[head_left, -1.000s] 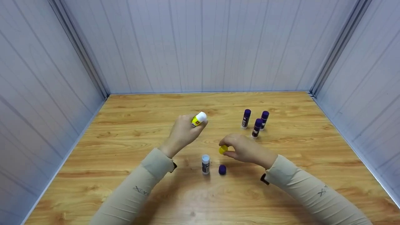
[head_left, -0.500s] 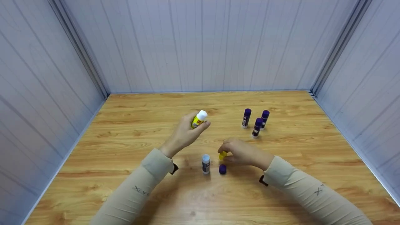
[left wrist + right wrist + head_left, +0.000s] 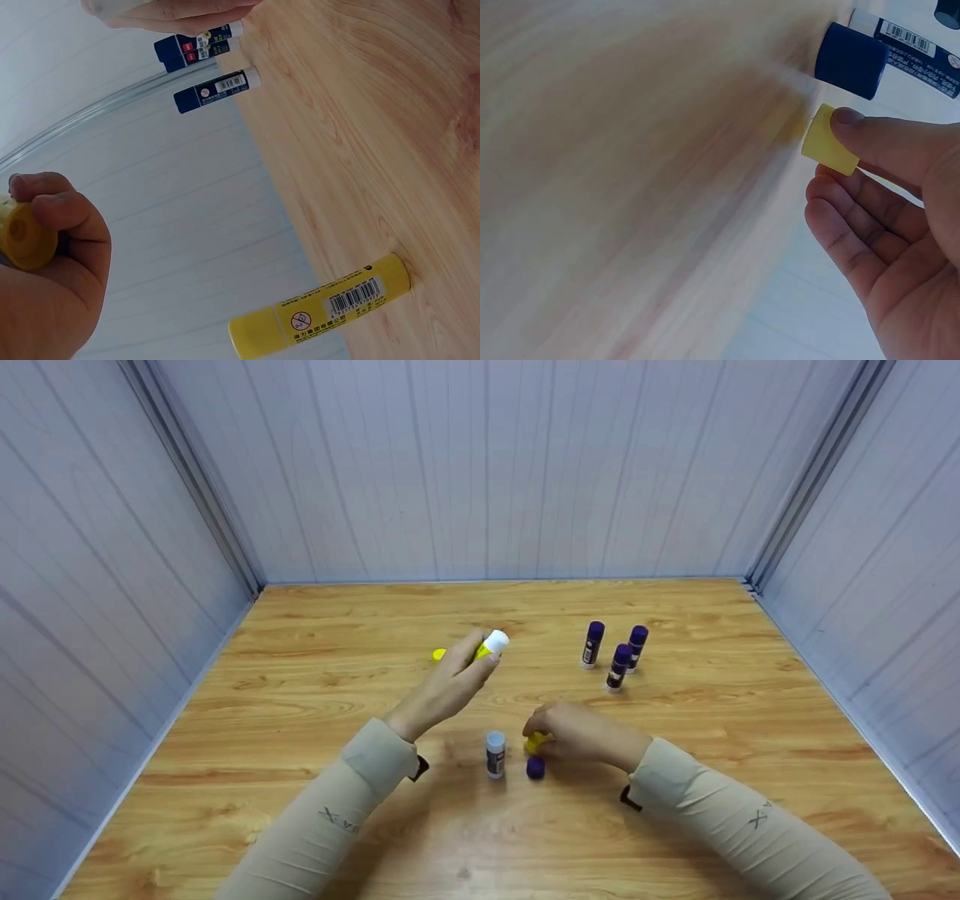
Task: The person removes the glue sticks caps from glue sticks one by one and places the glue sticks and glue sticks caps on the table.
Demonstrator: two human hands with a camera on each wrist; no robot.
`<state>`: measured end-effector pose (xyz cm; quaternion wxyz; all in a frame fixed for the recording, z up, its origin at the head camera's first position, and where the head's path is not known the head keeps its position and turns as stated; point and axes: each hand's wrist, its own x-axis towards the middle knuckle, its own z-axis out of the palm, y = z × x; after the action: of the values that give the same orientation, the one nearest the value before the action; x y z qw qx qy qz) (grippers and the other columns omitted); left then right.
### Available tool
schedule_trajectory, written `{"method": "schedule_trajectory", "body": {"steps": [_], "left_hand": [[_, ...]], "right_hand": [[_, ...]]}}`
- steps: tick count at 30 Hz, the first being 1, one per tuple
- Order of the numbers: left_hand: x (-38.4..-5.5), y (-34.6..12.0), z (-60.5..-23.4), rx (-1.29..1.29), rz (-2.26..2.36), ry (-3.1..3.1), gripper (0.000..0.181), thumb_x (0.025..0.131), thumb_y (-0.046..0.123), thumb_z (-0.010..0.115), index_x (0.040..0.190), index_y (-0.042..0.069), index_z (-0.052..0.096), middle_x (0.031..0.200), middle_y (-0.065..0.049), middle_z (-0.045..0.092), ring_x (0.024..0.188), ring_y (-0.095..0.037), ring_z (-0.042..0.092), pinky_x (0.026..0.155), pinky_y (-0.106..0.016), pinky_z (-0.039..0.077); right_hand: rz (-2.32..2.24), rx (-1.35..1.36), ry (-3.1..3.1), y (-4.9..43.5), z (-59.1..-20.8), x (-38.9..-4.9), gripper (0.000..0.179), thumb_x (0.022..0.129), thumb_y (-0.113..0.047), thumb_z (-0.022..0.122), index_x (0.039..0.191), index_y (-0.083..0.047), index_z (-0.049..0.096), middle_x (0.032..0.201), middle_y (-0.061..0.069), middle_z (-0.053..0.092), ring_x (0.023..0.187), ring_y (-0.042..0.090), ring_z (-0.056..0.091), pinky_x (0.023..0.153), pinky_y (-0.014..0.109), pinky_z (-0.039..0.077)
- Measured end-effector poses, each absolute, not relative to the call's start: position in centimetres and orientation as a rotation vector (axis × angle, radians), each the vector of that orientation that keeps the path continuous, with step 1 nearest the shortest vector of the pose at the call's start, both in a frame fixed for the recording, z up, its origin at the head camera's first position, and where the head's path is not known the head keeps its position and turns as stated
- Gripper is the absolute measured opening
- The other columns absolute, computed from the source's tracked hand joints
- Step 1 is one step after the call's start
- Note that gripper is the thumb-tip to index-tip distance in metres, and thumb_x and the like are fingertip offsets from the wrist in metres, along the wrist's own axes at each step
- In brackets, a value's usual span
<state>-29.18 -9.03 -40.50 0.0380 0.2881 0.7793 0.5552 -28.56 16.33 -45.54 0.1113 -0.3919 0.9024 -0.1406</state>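
Observation:
In the head view, my left hand (image 3: pixel 448 682) grips a yellow glue stick (image 3: pixel 492 644), its white end pointing up and to the right. My right hand (image 3: pixel 581 735) pinches a yellow cap (image 3: pixel 829 140) between thumb and fingers, low over the table. Close beside that cap sits a dark purple cap (image 3: pixel 535 768), which looks blue in the right wrist view. Just left of the caps stands an uncapped glue stick (image 3: pixel 496 754) with a white top and dark label. Another yellow glue stick (image 3: pixel 322 307) stands past my left hand, mostly hidden in the head view.
Three purple-capped glue sticks stand at the right of the wooden table (image 3: pixel 337 630): one at the left (image 3: pixel 592 645), one in front (image 3: pixel 619 668), one behind (image 3: pixel 636 649). Pale panel walls (image 3: pixel 480 472) enclose the back and both sides.
My right hand has lowered the yellow cap toward the table, next to the purple cap. My left hand has shifted slightly right, uncovering the yellow top of the glue stick behind it.

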Motion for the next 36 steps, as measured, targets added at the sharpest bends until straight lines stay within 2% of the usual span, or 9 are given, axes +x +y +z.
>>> {"method": "schedule_trajectory", "body": {"steps": [4, 9, 18, 26, 32, 36], "left_hand": [[-29.2, -9.0, -40.7, 0.892, 1.74, 2.324, 0.027, 0.117, 0.031, 0.043, 0.135, 0.016, 0.054, 0.086, -0.003, 0.046, 0.071, -0.019, 0.039, 0.068, -0.029, 0.037], [-29.3, -8.9, -40.9, 0.89, 1.728, 2.335, 0.026, 0.117, 0.031, 0.044, 0.135, 0.015, 0.054, 0.085, -0.003, 0.047, 0.069, -0.018, 0.04, 0.066, -0.029, 0.038], [-29.7, -9.0, -41.2, 0.867, 1.703, 2.385, 0.028, 0.117, 0.032, 0.047, 0.138, 0.014, 0.053, 0.096, -0.006, 0.053, 0.08, -0.02, 0.05, 0.074, -0.033, 0.047], [-30.0, -9.0, -41.3, 0.891, 1.603, 2.536, 0.025, 0.112, 0.031, 0.062, 0.127, 0.011, 0.064, 0.106, -0.006, 0.065, 0.088, -0.02, 0.056, 0.08, -0.036, 0.051], [-30.2, -9.3, -41.4, 0.876, 1.554, 2.577, 0.026, 0.105, 0.029, 0.075, 0.126, 0.012, 0.071, 0.102, -0.005, 0.07, 0.088, -0.019, 0.063, 0.077, -0.035, 0.056], [-30.2, -9.5, -41.6, 0.862, 1.503, 2.583, 0.026, 0.102, 0.029, 0.079, 0.122, 0.013, 0.074, 0.104, -0.003, 0.073, 0.09, -0.018, 0.066, 0.082, -0.037, 0.058]], "right_hand": [[-0.397, -1.217, 2.668, 16.4, -45.9, -28.5, 0.023, 0.101, -0.011, 0.077, 0.123, -0.003, 0.079, 0.121, 0.013, 0.08, 0.111, 0.028, 0.076, 0.098, 0.045, 0.063], [-0.394, -1.256, 2.676, 16.3, -46.3, -28.7, 0.021, 0.1, -0.011, 0.079, 0.12, -0.003, 0.079, 0.117, 0.012, 0.081, 0.107, 0.026, 0.077, 0.095, 0.042, 0.064], [-0.421, -1.232, 2.663, 16.2, -46.3, -28.7, 0.019, 0.1, -0.01, 0.079, 0.118, -0.004, 0.08, 0.113, 0.01, 0.081, 0.103, 0.025, 0.077, 0.094, 0.042, 0.064], [-0.432, -1.198, 2.658, 16.3, -46.2, -28.8, 0.019, 0.1, -0.009, 0.077, 0.118, -0.004, 0.08, 0.115, 0.012, 0.081, 0.105, 0.026, 0.077, 0.096, 0.044, 0.063], [-0.421, -1.235, 2.675, 16.2, -46.2, -28.8, 0.017, 0.099, -0.007, 0.077, 0.115, -0.003, 0.081, 0.113, 0.011, 0.082, 0.102, 0.026, 0.077, 0.094, 0.044, 0.063], [-0.415, -1.236, 2.676, 16.2, -46.2, -28.8, 0.019, 0.097, -0.006, 0.077, 0.116, -0.003, 0.08, 0.114, 0.011, 0.082, 0.104, 0.028, 0.078, 0.095, 0.045, 0.063]]}}
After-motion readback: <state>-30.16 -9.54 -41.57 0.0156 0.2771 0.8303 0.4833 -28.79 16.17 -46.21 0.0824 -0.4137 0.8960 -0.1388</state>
